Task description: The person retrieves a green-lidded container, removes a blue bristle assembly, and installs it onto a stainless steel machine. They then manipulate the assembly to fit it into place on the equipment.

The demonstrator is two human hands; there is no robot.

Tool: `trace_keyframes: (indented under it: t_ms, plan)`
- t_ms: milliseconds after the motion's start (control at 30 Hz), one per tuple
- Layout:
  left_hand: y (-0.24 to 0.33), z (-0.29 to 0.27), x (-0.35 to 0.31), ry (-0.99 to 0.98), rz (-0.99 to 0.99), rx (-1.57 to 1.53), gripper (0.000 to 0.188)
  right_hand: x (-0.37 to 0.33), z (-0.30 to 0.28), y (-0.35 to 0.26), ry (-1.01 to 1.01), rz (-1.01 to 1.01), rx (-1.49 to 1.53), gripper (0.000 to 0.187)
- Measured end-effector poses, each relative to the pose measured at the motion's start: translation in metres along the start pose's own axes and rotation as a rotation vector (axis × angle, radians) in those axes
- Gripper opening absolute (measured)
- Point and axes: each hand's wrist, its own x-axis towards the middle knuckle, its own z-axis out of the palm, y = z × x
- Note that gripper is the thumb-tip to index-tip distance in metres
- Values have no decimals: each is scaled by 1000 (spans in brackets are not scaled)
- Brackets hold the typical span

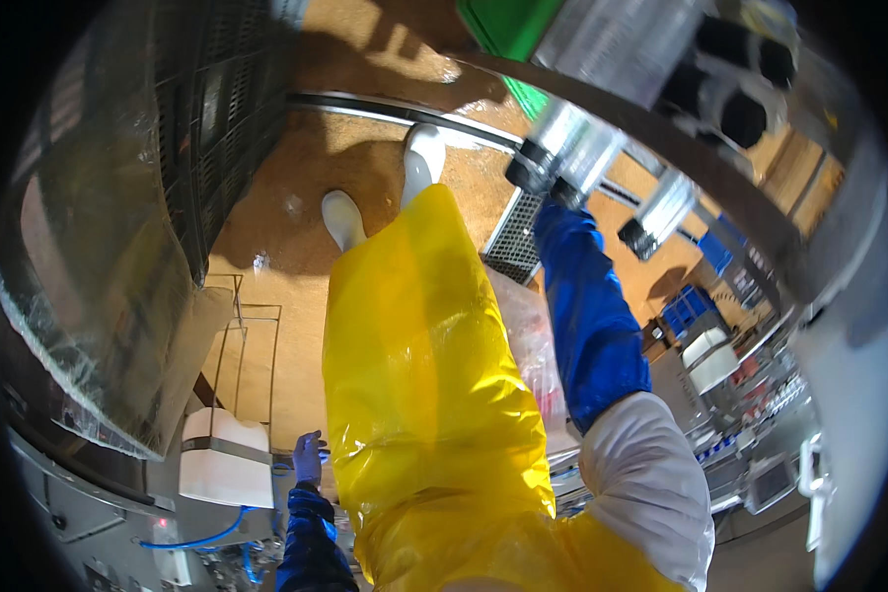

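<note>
Our purple-gloved left hand (pixel 311 457): part-wide grip | blue sleeve (pixel 594 321): beside clear, black-ended cylinders (pixel 595 156) | right grip: obscured, we can't tell

Right sleeve (pixel 594 316) by cylinders (pixel 560 133); left hand (pixel 310 457) beside apron (pixel 419 365).

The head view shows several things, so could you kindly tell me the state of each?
Left hand: gloved, partly open, nothing visibly held.
Right sleeve: extended, creased; its hand too obscured to judge.
Black-ended clear cylinders: slanted, side by side.
Yellow apron: worn, creased.
White boots: worn, apart.
Red light: lit.
Screen: on or off, cannot tell.
</note>
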Motion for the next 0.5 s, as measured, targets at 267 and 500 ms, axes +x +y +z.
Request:
trace_keyframes:
  t_ms: [267, 500]
  plan:
    - [9, -44, 30, 37, 216, 137, 19, -40, 9, 58, 49, 99, 12, 29]
    - [29, -114, 43, 180, 194, 297, 18, -42, -39, 121, 81, 95, 206, 22]
